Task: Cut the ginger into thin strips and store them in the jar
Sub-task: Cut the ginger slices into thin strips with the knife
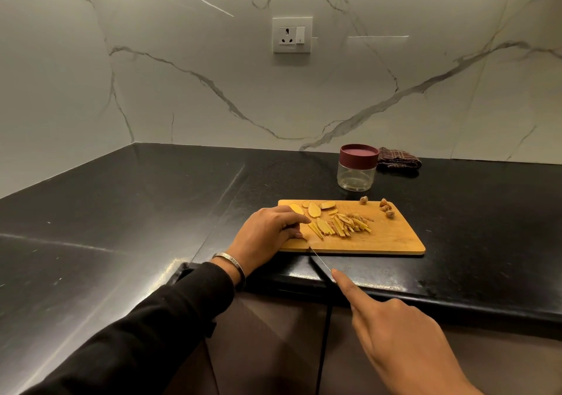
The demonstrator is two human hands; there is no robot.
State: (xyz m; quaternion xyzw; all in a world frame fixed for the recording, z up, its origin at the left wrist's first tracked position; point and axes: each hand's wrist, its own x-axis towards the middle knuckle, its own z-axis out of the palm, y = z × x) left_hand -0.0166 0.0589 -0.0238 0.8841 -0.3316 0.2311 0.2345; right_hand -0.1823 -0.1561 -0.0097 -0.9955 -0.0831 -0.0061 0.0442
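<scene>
Ginger strips on board, jar at 12 o'clock. Light, stiff, slippery pieces; pinch flat. Left hand curls over a slice, right hand grips knife.

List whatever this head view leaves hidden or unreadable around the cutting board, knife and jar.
- Head view: the piece under the left hand is covered by its curled fingers.
- The thin steel knife shows its blade edge-on; its dark handle is hidden under the right hand.
- The clear plastic jar with maroon lid: too small to tell whether the lid is tight.
- The right wrist is cut off by the bottom edge.
</scene>
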